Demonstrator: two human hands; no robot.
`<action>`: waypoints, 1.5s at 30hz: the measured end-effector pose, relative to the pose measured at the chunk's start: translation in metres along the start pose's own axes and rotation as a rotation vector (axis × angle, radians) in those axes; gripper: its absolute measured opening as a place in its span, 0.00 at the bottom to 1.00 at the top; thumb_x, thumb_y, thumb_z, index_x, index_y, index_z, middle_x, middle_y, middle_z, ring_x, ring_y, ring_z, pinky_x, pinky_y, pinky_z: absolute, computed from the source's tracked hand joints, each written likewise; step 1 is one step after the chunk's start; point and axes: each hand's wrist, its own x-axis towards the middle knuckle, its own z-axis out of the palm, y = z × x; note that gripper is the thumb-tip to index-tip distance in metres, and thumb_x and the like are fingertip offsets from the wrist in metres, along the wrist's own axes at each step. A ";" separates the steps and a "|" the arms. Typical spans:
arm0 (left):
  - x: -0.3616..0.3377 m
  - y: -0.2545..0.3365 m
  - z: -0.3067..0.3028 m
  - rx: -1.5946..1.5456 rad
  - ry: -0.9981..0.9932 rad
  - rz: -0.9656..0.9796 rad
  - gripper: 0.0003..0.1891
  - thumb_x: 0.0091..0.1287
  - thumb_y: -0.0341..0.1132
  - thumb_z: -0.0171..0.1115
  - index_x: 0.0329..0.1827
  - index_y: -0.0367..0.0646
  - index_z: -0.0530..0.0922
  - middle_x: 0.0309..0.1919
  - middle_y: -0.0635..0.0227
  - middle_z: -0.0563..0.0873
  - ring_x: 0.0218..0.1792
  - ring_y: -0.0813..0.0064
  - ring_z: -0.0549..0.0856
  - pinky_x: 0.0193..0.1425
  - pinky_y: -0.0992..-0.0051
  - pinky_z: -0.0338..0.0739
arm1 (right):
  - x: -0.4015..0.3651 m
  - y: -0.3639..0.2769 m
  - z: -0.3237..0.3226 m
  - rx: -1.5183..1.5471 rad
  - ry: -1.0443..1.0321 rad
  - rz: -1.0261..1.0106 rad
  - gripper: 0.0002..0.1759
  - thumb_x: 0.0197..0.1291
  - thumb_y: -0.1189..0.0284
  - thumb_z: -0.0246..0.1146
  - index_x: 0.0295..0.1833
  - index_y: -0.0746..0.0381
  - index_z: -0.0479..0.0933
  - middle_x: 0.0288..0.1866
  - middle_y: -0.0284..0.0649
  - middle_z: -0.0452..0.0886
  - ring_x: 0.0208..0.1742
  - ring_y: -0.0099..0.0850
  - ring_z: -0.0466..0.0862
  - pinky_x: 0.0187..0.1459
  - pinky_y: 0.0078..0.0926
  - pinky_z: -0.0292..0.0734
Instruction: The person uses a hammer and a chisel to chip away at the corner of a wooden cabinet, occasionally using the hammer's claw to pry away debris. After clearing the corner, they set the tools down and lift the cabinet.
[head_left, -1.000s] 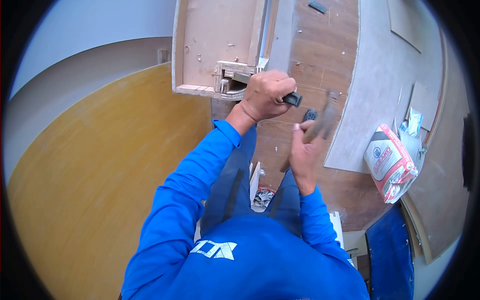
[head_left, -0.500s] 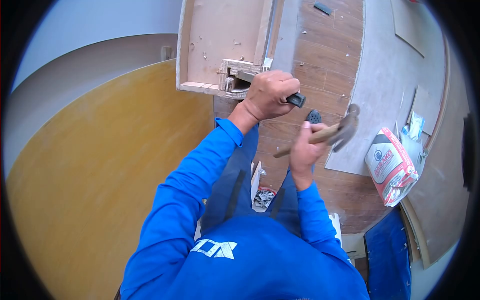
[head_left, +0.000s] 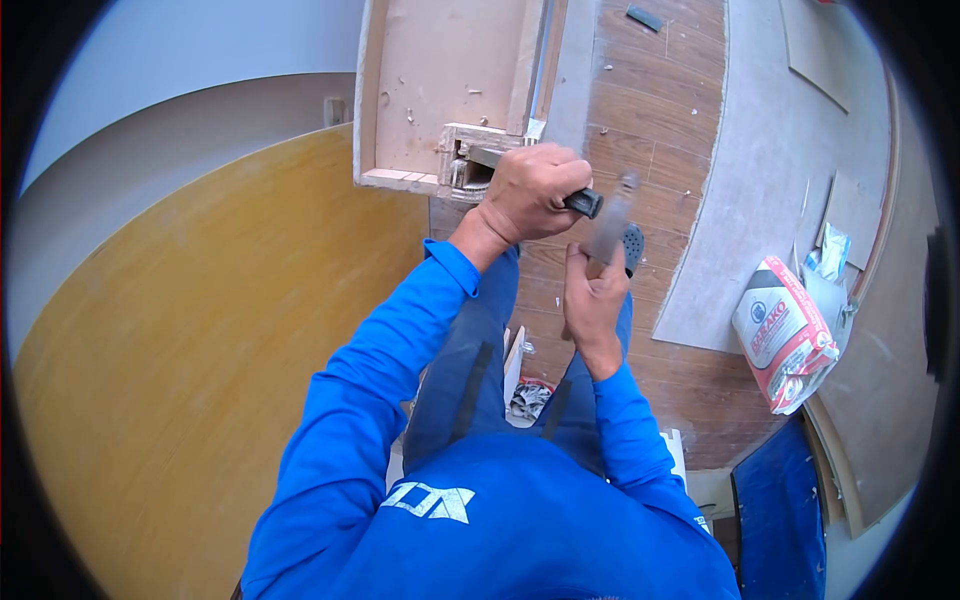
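Note:
My left hand [head_left: 533,192] is wrapped round the black handle of a chisel [head_left: 585,203]. Its flat blade points left into the notched corner block [head_left: 462,137] of a shallow wooden box frame [head_left: 400,179], where a rough hollow shows. Below and to the right, my right hand [head_left: 594,305] grips a claw hammer [head_left: 613,222], smeared by motion. The hammer's head is raised close to the butt of the chisel handle, with a small gap in this view.
Wood chips lie inside the box frame and on the plank floor [head_left: 650,110]. A large yellow board [head_left: 220,300] fills the left side. To the right stand a red and white sack [head_left: 785,335] and a blue panel [head_left: 785,510]. My shoe [head_left: 633,246] shows beyond the hammer.
The hammer has swung left and turned more upright, its head now nearer the chisel's butt. My right hand moved slightly left; my left hand and the chisel stay nearly in place.

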 end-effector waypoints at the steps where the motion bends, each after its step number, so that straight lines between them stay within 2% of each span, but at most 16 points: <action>1: 0.000 0.001 0.000 -0.005 -0.015 0.009 0.12 0.51 0.35 0.73 0.28 0.48 0.74 0.25 0.66 0.80 0.31 0.59 0.85 0.33 0.60 0.79 | -0.003 0.005 -0.002 0.002 0.021 0.008 0.06 0.71 0.78 0.66 0.49 0.66 0.77 0.38 0.44 0.86 0.39 0.32 0.85 0.42 0.32 0.78; 4: 0.003 0.003 -0.001 0.005 0.032 -0.008 0.12 0.51 0.35 0.73 0.28 0.48 0.74 0.25 0.65 0.79 0.30 0.58 0.84 0.33 0.59 0.78 | -0.003 0.011 -0.001 0.124 0.135 0.180 0.06 0.71 0.78 0.66 0.48 0.66 0.76 0.38 0.45 0.86 0.39 0.33 0.86 0.43 0.32 0.78; 6: 0.000 -0.001 -0.001 0.006 0.035 -0.001 0.12 0.51 0.35 0.73 0.28 0.48 0.74 0.25 0.65 0.78 0.30 0.58 0.84 0.32 0.59 0.78 | -0.004 0.011 0.006 0.066 0.185 0.083 0.05 0.72 0.78 0.66 0.47 0.65 0.75 0.35 0.40 0.83 0.36 0.29 0.83 0.39 0.30 0.76; 8: 0.001 -0.008 -0.001 0.007 0.035 0.024 0.12 0.51 0.35 0.73 0.28 0.48 0.74 0.25 0.66 0.78 0.30 0.58 0.84 0.32 0.59 0.78 | 0.001 0.014 0.005 -0.078 -0.065 -0.036 0.04 0.73 0.79 0.65 0.47 0.64 0.75 0.31 0.34 0.79 0.32 0.24 0.77 0.36 0.28 0.73; 9: -0.001 -0.008 -0.004 0.029 0.017 0.029 0.12 0.50 0.35 0.73 0.28 0.48 0.74 0.25 0.66 0.78 0.30 0.59 0.84 0.32 0.59 0.78 | 0.004 0.010 0.005 -0.053 -0.029 -0.091 0.04 0.72 0.80 0.65 0.46 0.63 0.75 0.29 0.31 0.74 0.30 0.21 0.72 0.33 0.27 0.71; 13: 0.000 0.001 -0.009 0.057 -0.018 0.049 0.11 0.57 0.34 0.73 0.27 0.47 0.75 0.24 0.65 0.76 0.28 0.59 0.82 0.32 0.60 0.77 | 0.001 -0.004 -0.003 0.088 0.135 0.043 0.06 0.71 0.80 0.67 0.42 0.64 0.75 0.30 0.31 0.75 0.32 0.20 0.73 0.35 0.25 0.70; 17: 0.008 0.034 -0.006 -0.019 -0.064 0.126 0.10 0.52 0.33 0.72 0.28 0.48 0.76 0.24 0.67 0.77 0.29 0.60 0.83 0.32 0.62 0.77 | -0.001 0.008 -0.024 0.126 0.223 0.179 0.07 0.73 0.78 0.66 0.43 0.61 0.74 0.34 0.28 0.72 0.34 0.18 0.71 0.37 0.23 0.70; 20: 0.012 0.017 0.011 -0.024 -0.028 0.056 0.09 0.53 0.33 0.72 0.29 0.48 0.77 0.24 0.67 0.79 0.29 0.61 0.84 0.33 0.61 0.78 | 0.006 0.024 -0.039 0.046 0.226 0.123 0.08 0.75 0.77 0.65 0.45 0.60 0.71 0.31 0.29 0.73 0.24 0.16 0.73 0.25 0.18 0.68; 27: 0.015 0.002 0.011 -0.008 0.097 0.033 0.11 0.51 0.33 0.72 0.27 0.48 0.74 0.24 0.66 0.79 0.30 0.59 0.84 0.33 0.60 0.78 | 0.015 0.014 -0.043 0.049 0.237 0.093 0.08 0.75 0.77 0.65 0.44 0.60 0.70 0.28 0.30 0.72 0.22 0.16 0.73 0.23 0.17 0.68; 30: 0.014 0.005 0.004 -0.026 0.100 -0.006 0.11 0.51 0.33 0.72 0.28 0.48 0.75 0.24 0.66 0.79 0.30 0.60 0.85 0.33 0.60 0.78 | 0.017 0.002 -0.029 0.124 0.236 0.055 0.08 0.75 0.77 0.64 0.44 0.60 0.70 0.28 0.30 0.72 0.24 0.20 0.74 0.27 0.22 0.70; 32: 0.014 0.002 0.007 -0.001 0.093 0.003 0.11 0.51 0.34 0.72 0.28 0.48 0.75 0.24 0.66 0.79 0.30 0.60 0.85 0.32 0.60 0.78 | 0.016 -0.006 -0.010 -0.048 0.264 -0.148 0.06 0.73 0.78 0.65 0.43 0.62 0.73 0.35 0.36 0.78 0.35 0.25 0.78 0.40 0.28 0.74; 33: 0.016 0.000 0.009 0.024 0.090 0.021 0.11 0.51 0.34 0.73 0.28 0.49 0.75 0.24 0.66 0.79 0.30 0.60 0.85 0.32 0.60 0.78 | 0.019 -0.004 -0.007 -0.148 0.071 -0.187 0.07 0.71 0.78 0.66 0.45 0.65 0.73 0.36 0.47 0.83 0.36 0.30 0.84 0.38 0.35 0.77; 36: 0.010 -0.004 0.004 0.014 0.052 -0.003 0.11 0.51 0.35 0.73 0.29 0.49 0.75 0.24 0.66 0.79 0.30 0.60 0.85 0.31 0.60 0.78 | 0.024 -0.015 -0.011 -0.143 -0.064 -0.072 0.08 0.69 0.79 0.67 0.45 0.66 0.72 0.37 0.52 0.84 0.36 0.33 0.87 0.36 0.39 0.77; 41: 0.012 -0.007 0.004 0.022 0.090 -0.003 0.12 0.51 0.35 0.73 0.28 0.50 0.75 0.24 0.67 0.79 0.30 0.60 0.84 0.31 0.60 0.77 | 0.014 0.011 -0.015 0.132 0.179 0.070 0.06 0.70 0.80 0.65 0.46 0.65 0.74 0.33 0.48 0.80 0.41 0.34 0.87 0.42 0.35 0.79; 44: 0.009 -0.010 0.001 0.031 0.084 -0.004 0.12 0.51 0.35 0.73 0.29 0.50 0.75 0.25 0.67 0.79 0.30 0.60 0.84 0.31 0.60 0.76 | 0.016 0.010 -0.001 -0.125 0.013 -0.204 0.05 0.71 0.80 0.64 0.45 0.66 0.73 0.33 0.47 0.81 0.39 0.36 0.87 0.41 0.35 0.79; 45: 0.009 -0.010 0.000 0.040 0.073 -0.007 0.12 0.51 0.35 0.73 0.29 0.50 0.75 0.25 0.67 0.78 0.30 0.60 0.83 0.31 0.60 0.76 | 0.019 -0.001 -0.001 -0.111 -0.084 -0.031 0.06 0.72 0.79 0.65 0.47 0.66 0.74 0.33 0.48 0.83 0.36 0.39 0.87 0.41 0.36 0.80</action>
